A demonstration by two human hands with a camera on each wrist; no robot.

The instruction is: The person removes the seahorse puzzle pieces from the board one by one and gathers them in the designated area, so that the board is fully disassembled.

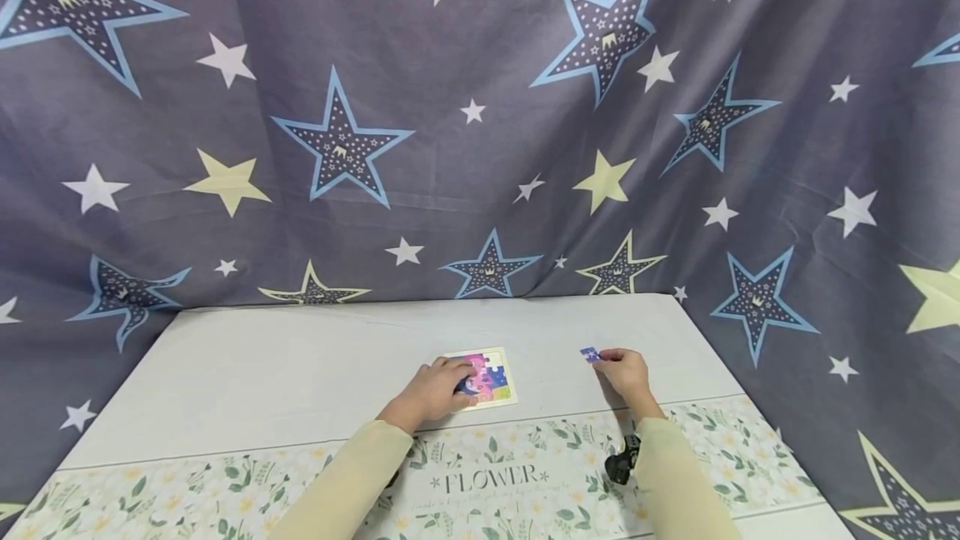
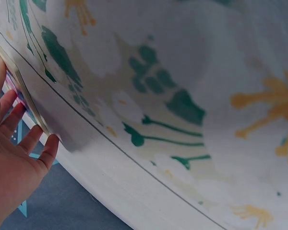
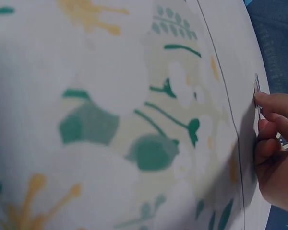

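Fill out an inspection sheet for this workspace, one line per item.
Surface: white table with a floral band lettered FLOWER.
Job's things: framed jigsaw puzzle, partly covered; blue puzzle piece off to its right.
Clutter: nothing seen.
Hands: left hand rests on the puzzle; right hand pinches the piece. A black device sits at the right wrist.
Cables: nothing seen.
Surroundings: dark star-patterned curtain behind the table and along its sides.
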